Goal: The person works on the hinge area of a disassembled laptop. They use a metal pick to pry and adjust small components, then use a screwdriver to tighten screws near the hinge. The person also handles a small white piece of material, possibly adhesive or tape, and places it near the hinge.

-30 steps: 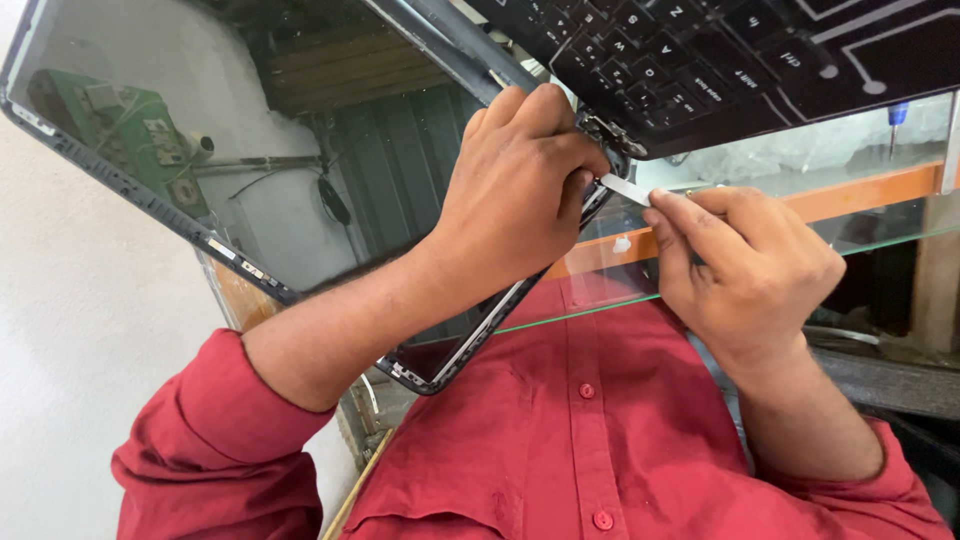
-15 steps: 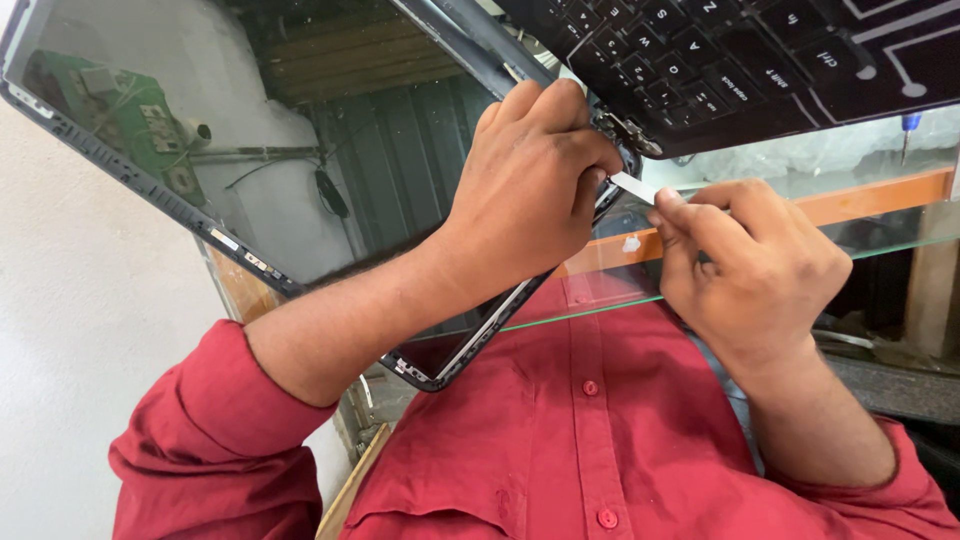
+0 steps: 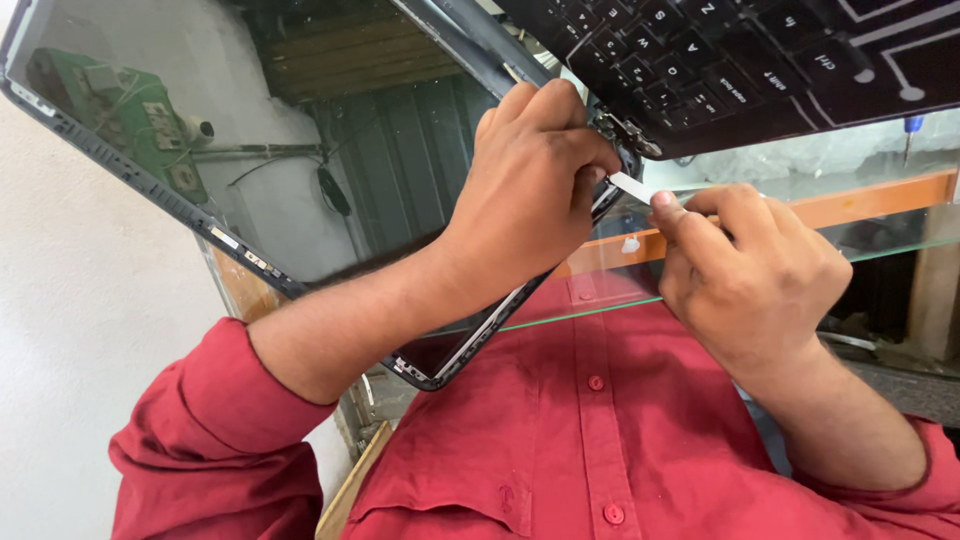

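Hands at the laptop hinge, and the view comes upside down, the red shirt (image 3: 640, 440) filling the bottom of the picture. The left hand (image 3: 530, 190) curls over the corner where the screen panel (image 3: 250, 150) meets the keyboard deck (image 3: 740, 60), fingers bent and closed around the screen's dark edge, right by the metal hinge (image 3: 625, 130). The right hand (image 3: 750, 270) sits just beside it, fingers bunched tight, thumb and forefinger pinching a thin white pry tool (image 3: 632, 185). The tool's tip lies at the gap beside the hinge, touching or all but touching the left hand's fingertips. The screen glass reflects a green circuit board (image 3: 110, 110) and a corrugated wall. A glass shelf with an orange edge (image 3: 860, 205) runs behind the right hand.
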